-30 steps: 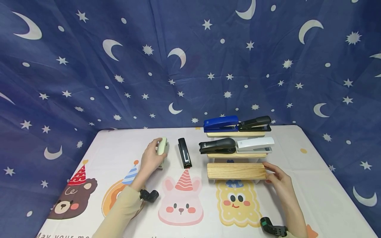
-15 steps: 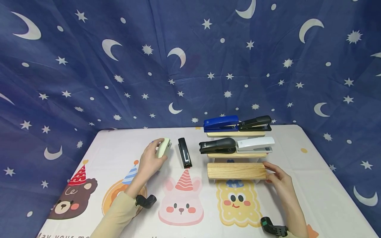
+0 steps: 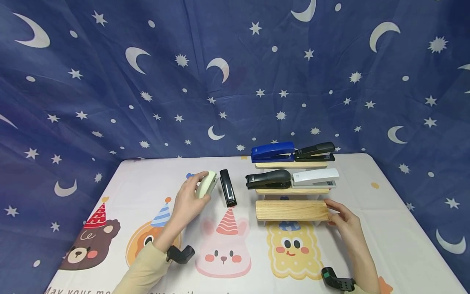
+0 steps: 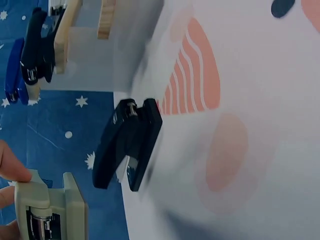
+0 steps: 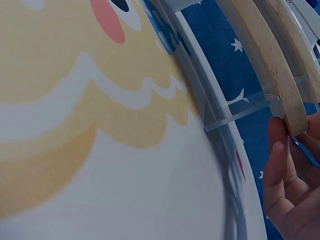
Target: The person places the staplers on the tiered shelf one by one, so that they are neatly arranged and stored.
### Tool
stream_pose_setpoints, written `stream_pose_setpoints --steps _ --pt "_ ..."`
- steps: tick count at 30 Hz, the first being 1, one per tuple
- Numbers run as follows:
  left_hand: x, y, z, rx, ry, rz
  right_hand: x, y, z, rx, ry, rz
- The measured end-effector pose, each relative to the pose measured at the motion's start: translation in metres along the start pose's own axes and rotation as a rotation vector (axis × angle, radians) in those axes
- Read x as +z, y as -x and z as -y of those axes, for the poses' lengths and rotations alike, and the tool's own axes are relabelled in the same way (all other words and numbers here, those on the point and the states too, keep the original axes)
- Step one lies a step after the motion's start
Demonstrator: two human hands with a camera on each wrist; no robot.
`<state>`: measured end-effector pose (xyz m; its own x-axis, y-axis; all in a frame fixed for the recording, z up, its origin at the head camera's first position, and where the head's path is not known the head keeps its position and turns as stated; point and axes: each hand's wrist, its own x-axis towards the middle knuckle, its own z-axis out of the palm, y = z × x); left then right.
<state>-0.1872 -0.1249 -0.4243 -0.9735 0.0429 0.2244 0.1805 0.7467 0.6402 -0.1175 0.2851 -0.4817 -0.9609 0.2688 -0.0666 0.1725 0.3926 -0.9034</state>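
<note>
In the head view my left hand (image 3: 188,202) grips a pale green stapler (image 3: 207,185), thumb on the near side and fingers over the far side. The stapler leans to the right, and its metal end faces the left wrist view. Just right of it, a black stapler (image 3: 228,188) stands lengthwise on the table. My right hand (image 3: 346,224) pinches the right end of the lowest wooden board (image 3: 291,210) of a tiered stand. Its thumb and fingertips meet that board's end in the right wrist view.
A black stapler (image 3: 269,179) and a white stapler (image 3: 315,178) lie on the middle tier. On the top tier sit a blue stapler (image 3: 272,152) and another black stapler (image 3: 314,151). Behind the table hangs a blue star-patterned cloth (image 3: 235,102).
My left hand has carried the pale green stapler a little to the right, tilting it, so it is now closer to the loose black stapler. The right hand keeps its place on the board.
</note>
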Motion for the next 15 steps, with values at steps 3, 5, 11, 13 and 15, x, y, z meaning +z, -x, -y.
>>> stream_pose_setpoints --steps 3,5,11,13,15 --pt "0.0 0.002 -0.004 0.009 0.011 -0.002 0.001 -0.004 -0.008 -0.021 -0.003 -0.006" --pt "0.0 0.004 -0.007 0.018 0.021 -0.005 0.001 -0.005 -0.011 -0.03 -0.011 -0.004" --pt "0.0 0.011 -0.016 0.051 0.045 -0.014 0.0 -0.003 -0.005 -0.005 -0.017 -0.013" --pt "0.0 0.013 -0.02 0.063 0.05 -0.017 0.0 -0.002 -0.005 0.005 -0.011 -0.016" --pt "0.001 0.014 -0.023 0.077 0.056 -0.019 0.0 -0.002 -0.004 0.002 -0.016 -0.016"
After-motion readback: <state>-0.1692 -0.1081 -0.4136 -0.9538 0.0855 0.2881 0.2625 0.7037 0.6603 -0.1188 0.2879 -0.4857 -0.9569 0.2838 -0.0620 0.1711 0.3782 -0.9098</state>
